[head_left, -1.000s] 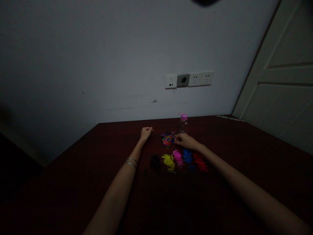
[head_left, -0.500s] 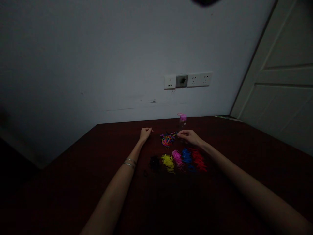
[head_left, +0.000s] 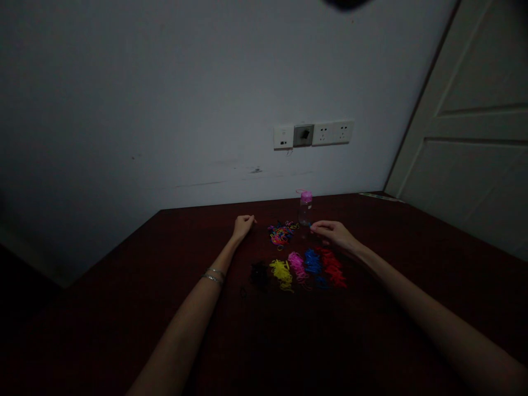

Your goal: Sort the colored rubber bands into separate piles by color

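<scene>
My left hand rests on the dark red-brown table with its fingers curled in, and nothing shows in them. To its right lies a mixed heap of coloured rubber bands. My right hand is right of that heap, thumb and finger pinched on a small blue rubber band. Nearer to me are sorted piles in a row: black bands, yellow bands, pink bands, blue bands and red bands.
A clear bottle with a pink lid stands behind the mixed heap, close to my right fingertips. At the table's back edge rises a pale wall with sockets. A white panelled door is at the right. One loose black band lies front left.
My right hand has drawn away from the mixed heap to the right, a blue band now showing at its fingertips. My left hand stays in place. The whole view has shifted slightly.
</scene>
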Demonstrator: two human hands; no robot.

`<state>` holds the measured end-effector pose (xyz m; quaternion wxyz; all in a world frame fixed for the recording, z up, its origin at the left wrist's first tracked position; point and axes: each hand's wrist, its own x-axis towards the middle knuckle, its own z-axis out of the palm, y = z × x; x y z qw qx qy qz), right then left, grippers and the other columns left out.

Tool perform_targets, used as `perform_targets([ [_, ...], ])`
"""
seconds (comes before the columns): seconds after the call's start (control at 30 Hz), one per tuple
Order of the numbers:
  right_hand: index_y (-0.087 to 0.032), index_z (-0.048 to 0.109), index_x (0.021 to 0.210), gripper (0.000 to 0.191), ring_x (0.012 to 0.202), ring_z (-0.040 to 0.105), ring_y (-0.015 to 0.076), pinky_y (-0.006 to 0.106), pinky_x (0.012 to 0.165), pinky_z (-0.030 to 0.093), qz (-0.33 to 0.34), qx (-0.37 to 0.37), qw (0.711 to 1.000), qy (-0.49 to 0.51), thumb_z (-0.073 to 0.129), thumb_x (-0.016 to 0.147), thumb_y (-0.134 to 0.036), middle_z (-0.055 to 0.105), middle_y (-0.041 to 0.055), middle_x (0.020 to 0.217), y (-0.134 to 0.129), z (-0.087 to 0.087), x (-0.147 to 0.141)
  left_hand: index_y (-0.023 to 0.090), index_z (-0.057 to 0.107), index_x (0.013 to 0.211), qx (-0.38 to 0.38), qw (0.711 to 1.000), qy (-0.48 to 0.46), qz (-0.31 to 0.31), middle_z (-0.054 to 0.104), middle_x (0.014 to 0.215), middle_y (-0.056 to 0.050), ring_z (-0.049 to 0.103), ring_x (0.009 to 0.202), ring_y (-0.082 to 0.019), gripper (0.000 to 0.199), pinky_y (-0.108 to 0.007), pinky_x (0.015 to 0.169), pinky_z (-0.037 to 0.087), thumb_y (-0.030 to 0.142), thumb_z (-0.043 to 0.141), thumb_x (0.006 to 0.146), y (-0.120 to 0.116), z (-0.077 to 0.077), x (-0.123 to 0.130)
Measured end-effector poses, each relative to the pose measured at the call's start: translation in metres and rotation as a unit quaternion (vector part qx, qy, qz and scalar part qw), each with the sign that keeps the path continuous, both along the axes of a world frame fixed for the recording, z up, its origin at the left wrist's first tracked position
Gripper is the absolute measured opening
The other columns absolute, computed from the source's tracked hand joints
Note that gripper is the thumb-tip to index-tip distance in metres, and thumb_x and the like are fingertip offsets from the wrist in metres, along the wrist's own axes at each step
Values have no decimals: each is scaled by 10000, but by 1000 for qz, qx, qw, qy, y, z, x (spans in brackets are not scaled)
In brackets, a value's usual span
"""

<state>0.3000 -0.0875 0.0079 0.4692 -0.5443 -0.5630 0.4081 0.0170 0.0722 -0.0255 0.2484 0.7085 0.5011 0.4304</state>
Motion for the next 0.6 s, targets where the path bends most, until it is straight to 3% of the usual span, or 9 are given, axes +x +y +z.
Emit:
perform_targets([
  [0.23,-144,635,762,314,546,498,118,248,490,380,19,35,993,-114,598,654,-437,621,57,694,-4,11,7,115,643,613,-4,1000,13,-14,492,469,8,431,477,-102,356,-214,509,302,374,423,720,-6,5,-1],
  [0.37,-137,644,739,272,610,526,139,261,564,403,84,55,978,-184,589,666,-393,615,53,670,-9,16,5,113,645,615,-9,1000,14,-17,471,459,12,422,475,-101,357,-215,497,293,375,427,720,-10,9,-1],
  [0.6,-125,653,737,206,563,506,119,239,529,378,172,39,950,-258,559,669,-296,605,32,630,-14,18,-1,107,654,650,-15,998,36,-56,468,462,17,415,476,-92,370,-204,482,291,402,442,723,-11,6,0],
])
